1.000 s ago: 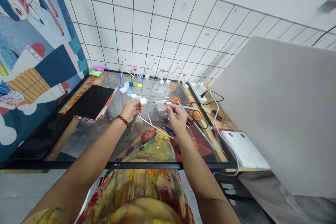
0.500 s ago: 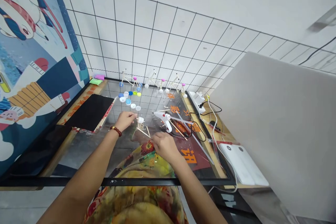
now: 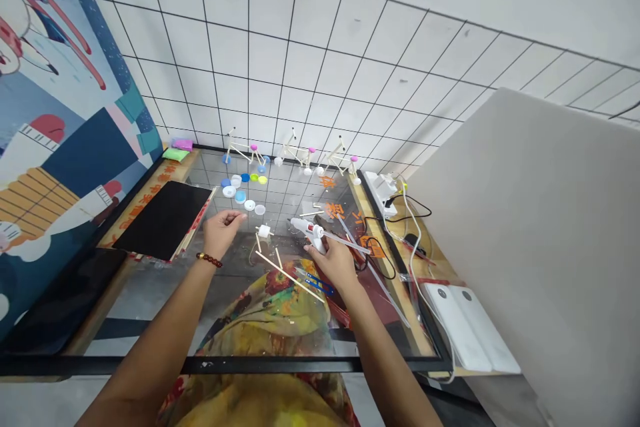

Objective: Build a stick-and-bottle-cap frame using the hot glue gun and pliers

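Note:
My right hand [image 3: 336, 263] is wrapped round the handle of a white hot glue gun [image 3: 303, 225], whose nozzle points left and which has a clear glue stick [image 3: 350, 243] in its back. My left hand [image 3: 221, 232] is raised to the left of a small white piece [image 3: 264, 231], fingertips closed together and nothing visible between them. Thin wooden sticks are joined below the white piece, and one long stick [image 3: 293, 277] slants toward me. Blue-handled thread snips [image 3: 317, 282] lie beside that stick, just left of my right wrist.
Several coloured bottle caps [image 3: 241, 196] lie behind my left hand. Three small stick models [image 3: 300, 149] with pink tops stand along the back edge. A black folder [image 3: 163, 220] is at left, a power strip [image 3: 377, 190] at right. A large pale panel [image 3: 530, 233] fills the right side.
My right hand has left the wooden sticks and moved right onto the glue gun, uncovering the snips and the long stick. My left hand has drawn back left from the white piece.

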A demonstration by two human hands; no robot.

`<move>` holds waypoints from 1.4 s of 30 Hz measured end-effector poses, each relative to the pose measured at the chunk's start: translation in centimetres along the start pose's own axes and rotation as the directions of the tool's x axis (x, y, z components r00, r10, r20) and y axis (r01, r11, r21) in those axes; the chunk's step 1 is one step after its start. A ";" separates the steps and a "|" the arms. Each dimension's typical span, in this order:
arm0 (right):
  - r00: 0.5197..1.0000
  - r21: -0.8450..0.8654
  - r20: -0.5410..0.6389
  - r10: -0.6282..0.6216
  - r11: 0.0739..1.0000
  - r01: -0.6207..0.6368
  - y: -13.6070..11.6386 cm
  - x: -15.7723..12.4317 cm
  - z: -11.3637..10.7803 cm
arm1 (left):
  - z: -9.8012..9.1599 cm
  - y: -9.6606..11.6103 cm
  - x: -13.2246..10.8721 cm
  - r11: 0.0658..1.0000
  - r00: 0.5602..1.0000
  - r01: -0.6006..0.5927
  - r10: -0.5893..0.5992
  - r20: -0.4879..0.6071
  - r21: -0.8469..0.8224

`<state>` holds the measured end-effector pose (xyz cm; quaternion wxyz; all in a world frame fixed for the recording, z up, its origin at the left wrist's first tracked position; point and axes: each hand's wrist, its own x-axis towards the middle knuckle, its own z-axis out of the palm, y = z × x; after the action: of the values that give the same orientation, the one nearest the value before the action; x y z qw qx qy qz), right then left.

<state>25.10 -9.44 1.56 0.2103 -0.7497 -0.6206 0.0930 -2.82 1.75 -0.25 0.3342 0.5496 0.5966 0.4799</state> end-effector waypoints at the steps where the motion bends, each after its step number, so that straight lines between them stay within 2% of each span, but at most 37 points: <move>1: 1.000 -0.044 0.016 -0.008 0.999 0.008 -0.1 0.4 0.2 | 0.0 0.0 -0.1 1.000 1.000 -0.019 0.019 -0.002 0.002; 6: 0.997 -0.184 -0.022 -0.076 0.980 0.071 0.6 1.3 1.2 | -0.6 0.1 -1.2 0.988 0.993 -0.122 0.121 0.012 0.098; 9: 0.991 -0.207 -0.067 -0.114 0.973 0.098 1.1 1.5 1.7 | -0.6 0.3 -1.9 0.962 0.973 -0.219 0.204 0.105 0.162; 11: 0.987 -0.203 -0.077 -0.138 0.972 0.120 1.3 1.6 1.9 | -0.3 0.4 -2.1 0.924 0.932 -0.331 0.290 0.217 0.189; 13: 0.985 -0.181 -0.080 -0.152 0.974 0.136 1.4 1.5 1.8 | 0.2 0.5 -2.1 0.856 0.870 -0.456 0.370 0.327 0.242; 16: 0.985 -0.159 -0.088 -0.148 0.978 0.133 1.6 0.6 0.7 | 0.8 0.7 -2.2 0.759 0.813 -0.556 0.413 0.411 0.338; 19: 0.988 -0.140 -0.114 -0.107 0.986 0.091 1.4 -1.5 -0.9 | 0.9 0.7 -2.5 0.742 0.808 -0.567 0.417 0.416 0.358; 21: 0.991 -0.025 -0.083 -0.110 0.994 0.108 0.6 -2.8 -1.4 | 0.8 0.7 -2.7 0.750 0.809 -0.565 0.423 0.408 0.344; 24: 0.964 0.260 0.028 -0.265 0.933 0.249 -1.8 -3.0 -0.2 | 0.6 0.6 -2.9 0.758 0.806 -0.566 0.427 0.410 0.325; 25: 0.954 0.295 0.038 -0.297 0.916 0.273 -2.8 -2.6 0.5 | 0.6 0.6 -2.9 0.760 0.807 -0.564 0.424 0.411 0.323; 28: 0.949 0.258 0.037 -0.312 0.921 0.292 -5.1 -0.3 3.2 | 0.5 0.5 -2.9 0.777 0.815 -0.548 0.414 0.405 0.310; 31: 0.946 0.229 0.036 -0.321 0.925 0.305 -6.2 2.0 5.0 | 0.3 0.6 -3.0 0.808 0.828 -0.521 0.400 0.393 0.276; 34: 0.934 0.245 0.049 -0.354 0.911 0.332 -6.3 3.0 5.5 | 0.1 0.9 -3.0 0.843 0.830 -0.487 0.366 0.421 0.227; 39: 0.927 0.304 0.050 -0.372 0.890 0.341 -5.7 3.0 5.6 | -0.1 1.2 -2.8 0.847 0.786 -0.494 0.338 0.517 0.198; 42: 0.928 0.349 0.040 -0.371 0.875 0.335 -5.5 3.0 5.8 | 0.1 1.1 -2.8 0.842 0.796 -0.491 0.327 0.510 0.225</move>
<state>18.50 -4.58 -0.85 0.3153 -0.5707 -0.7323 0.1967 -1.83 -1.01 0.39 0.2479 0.8129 0.4415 0.2878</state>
